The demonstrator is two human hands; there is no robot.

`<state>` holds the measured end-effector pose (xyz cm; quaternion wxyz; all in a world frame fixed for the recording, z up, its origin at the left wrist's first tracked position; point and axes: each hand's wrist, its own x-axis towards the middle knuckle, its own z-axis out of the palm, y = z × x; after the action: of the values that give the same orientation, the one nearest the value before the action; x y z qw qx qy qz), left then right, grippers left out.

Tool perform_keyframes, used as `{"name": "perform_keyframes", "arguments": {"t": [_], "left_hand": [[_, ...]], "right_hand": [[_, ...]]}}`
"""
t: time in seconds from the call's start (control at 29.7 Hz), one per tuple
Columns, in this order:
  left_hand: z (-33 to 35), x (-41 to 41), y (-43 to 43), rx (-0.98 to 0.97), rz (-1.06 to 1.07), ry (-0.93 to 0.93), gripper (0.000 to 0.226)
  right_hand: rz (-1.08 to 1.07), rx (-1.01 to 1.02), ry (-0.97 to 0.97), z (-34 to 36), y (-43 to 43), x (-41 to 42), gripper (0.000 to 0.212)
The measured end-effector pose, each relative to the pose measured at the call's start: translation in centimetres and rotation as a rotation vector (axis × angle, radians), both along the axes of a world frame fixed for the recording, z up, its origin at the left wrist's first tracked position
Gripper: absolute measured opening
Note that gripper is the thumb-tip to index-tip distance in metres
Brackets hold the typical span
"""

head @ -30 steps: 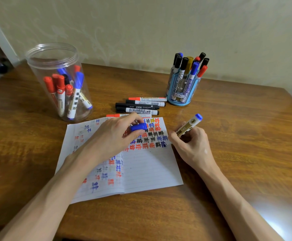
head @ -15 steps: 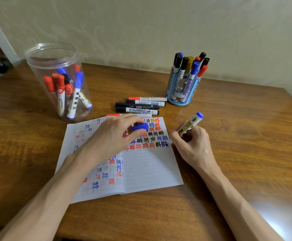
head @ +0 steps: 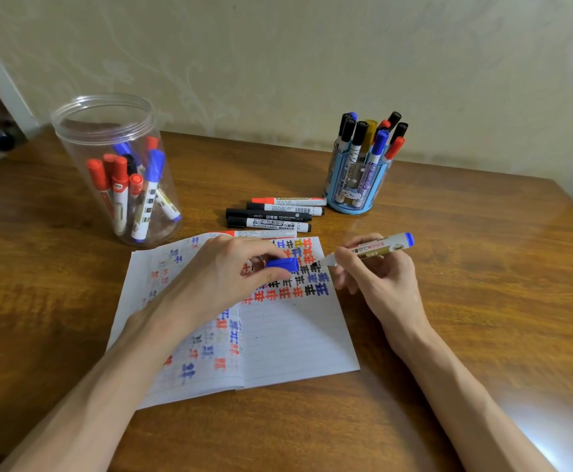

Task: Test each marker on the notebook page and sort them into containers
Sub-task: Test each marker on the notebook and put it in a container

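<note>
We see left hand (head: 224, 281) at centre of frame, resting on notebook (head: 295, 338), fingers (head: 271, 275) pinching blue cap (head: 282, 264). Right hand (head: 377, 277) just right of it, fingers grasping uncapped marker (head: 377, 248), tip pointing at cap, over upper right of page. Whether tip touches paper, we cannot tell. Clear jar (head: 115, 165) upper left, blue holder (head: 355, 189) upper right: both hold markers. Loose markers (head: 271, 216) lie on desk (head: 482, 267) between them.
</note>
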<state>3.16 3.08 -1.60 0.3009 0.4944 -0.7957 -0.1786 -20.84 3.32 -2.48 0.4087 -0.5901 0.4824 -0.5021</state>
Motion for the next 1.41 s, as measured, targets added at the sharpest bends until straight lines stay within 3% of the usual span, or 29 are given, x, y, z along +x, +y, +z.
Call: {"name": "perform_keyframes", "arguments": {"t": [0.24, 0.44, 0.57, 0.67, 0.87, 1.41], "left_hand": [[0.2, -0.1, 0.1, -0.002, -0.023, -0.004, 0.045], [0.2, -0.2, 0.2, 0.015, -0.029, 0.005, 0.028], [0.0, -0.2, 0.2, 0.081, -0.035, 0.027, 0.018], [0.0, 0.1, 0.2, 0.084, -0.011, 0.059, 0.022], [-0.2, 0.0, 0.1, 0.022, -0.007, 0.009, 0.032], [-0.5, -0.4, 0.0, -0.178, -0.030, 0.027, 0.025]], "right_hand": [[0.092, 0.005, -0.010, 0.1, 0.3, 0.5, 0.015], [0.173, 0.012, -0.021, -0.4, 0.4, 0.7, 0.015], [0.214, 0.109, 0.001, -0.1, 0.4, 0.1, 0.017], [0.263, 0.244, -0.123, 0.1, 0.1, -0.4, 0.024], [0.238, 0.055, 0.230, 0.0, 0.1, -0.9, 0.026], [0.197, -0.023, 0.183, -1.5, 0.0, -0.5, 0.030]]}}
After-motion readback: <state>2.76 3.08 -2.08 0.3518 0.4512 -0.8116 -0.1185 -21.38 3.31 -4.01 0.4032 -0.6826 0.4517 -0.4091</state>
